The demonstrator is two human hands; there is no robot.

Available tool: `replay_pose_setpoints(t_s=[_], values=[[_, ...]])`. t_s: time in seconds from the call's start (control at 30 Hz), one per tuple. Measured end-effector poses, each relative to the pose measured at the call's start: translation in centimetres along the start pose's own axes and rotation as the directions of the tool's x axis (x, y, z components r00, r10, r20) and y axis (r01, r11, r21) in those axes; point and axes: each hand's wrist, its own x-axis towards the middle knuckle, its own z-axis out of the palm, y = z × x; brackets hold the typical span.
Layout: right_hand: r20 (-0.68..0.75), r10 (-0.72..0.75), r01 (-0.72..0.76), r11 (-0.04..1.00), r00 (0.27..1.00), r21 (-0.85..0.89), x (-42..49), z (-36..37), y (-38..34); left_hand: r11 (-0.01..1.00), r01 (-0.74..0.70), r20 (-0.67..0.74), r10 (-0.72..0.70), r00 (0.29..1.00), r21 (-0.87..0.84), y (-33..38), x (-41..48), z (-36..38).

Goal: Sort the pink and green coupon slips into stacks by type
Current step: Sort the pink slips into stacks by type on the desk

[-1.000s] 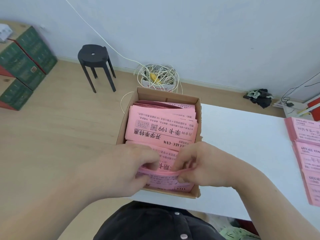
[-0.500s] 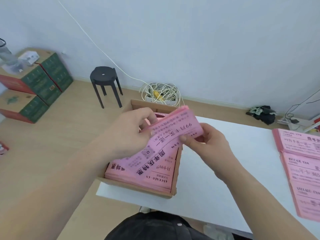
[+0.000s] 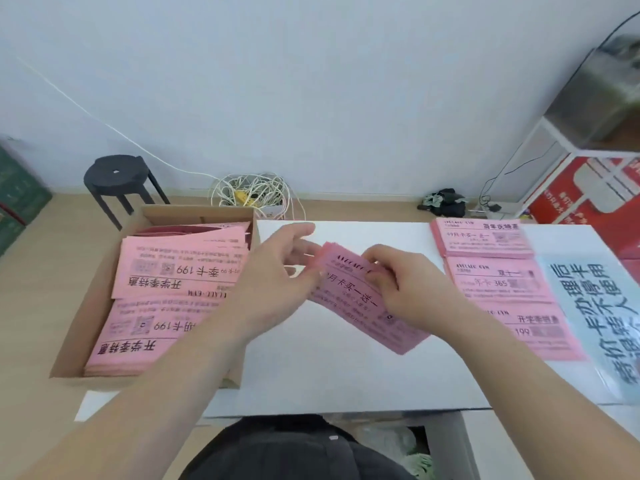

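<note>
Though three sorted pink coupon stacks (image 3: 498, 282) line the white tabletop (image 3: 329, 382), a brown cardboard box (image 3: 81, 341) holds many more, apparently unsorted.
Both grips, left hand (image 3: 273, 289) and right hand (image 3: 415, 292), clasp a pink slip bundle (image 3: 349, 306) between box and stacks.

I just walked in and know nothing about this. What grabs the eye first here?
A bundle of pink slips, held over the middle of the white table by the left hand and right hand. To the left, a cardboard box is filled with more pink slips; along the table's right side lie three sorted pink stacks.
</note>
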Motion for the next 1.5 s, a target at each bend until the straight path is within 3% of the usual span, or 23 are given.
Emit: replay_pose_setpoints(t_s=[0.13,0.2,0.4,0.63,0.73,0.8,0.87,1.0,1.5], values=[[0.069,-0.113,0.132,0.896,0.991,-0.423,-0.4,0.9,1.7,0.957,-0.101,0.165,0.057,0.985,0.273,-1.3,-0.1,3.5],[0.005,-0.177,0.16,0.878,0.984,-0.451,-0.6,1.8,3.0,0.912,-0.109,0.161,0.048,0.986,0.395,-2.3,-0.1,4.9],[-0.145,-0.04,-0.022,0.915,0.989,-0.403,-2.2,4.0,9.7,0.891,0.013,0.049,-0.039,0.998,0.453,-5.2,-1.0,7.0],[-0.352,-0.043,-0.025,0.982,0.935,-0.187,-1.5,4.5,12.9,0.903,-0.063,0.099,0.023,0.995,0.424,-5.5,-0.1,7.8],[-0.307,0.117,-0.098,0.992,0.945,0.075,-1.3,5.6,14.7,0.84,-0.096,0.155,0.014,0.988,0.535,-6.7,0.3,7.9],[-0.284,0.227,-0.142,0.946,0.932,0.293,-1.4,6.1,15.2,0.755,-0.106,0.122,0.035,0.992,0.647,-7.6,0.3,7.7],[-0.273,0.3,-0.173,0.898,0.914,0.405,-1.5,6.1,15.4,0.761,-0.077,0.074,0.037,0.997,0.645,-7.9,0.4,7.5],[-0.213,0.342,-0.191,0.833,0.915,0.519,-1.5,6.3,14.8,0.846,-0.063,0.075,0.027,0.997,0.53,-8.2,0.0,7.9],[-0.22,0.385,-0.188,0.78,0.896,0.597,-0.8,6.4,14.8,0.847,-0.046,0.101,-0.01,0.995,0.529,-8.4,0.9,7.3]])
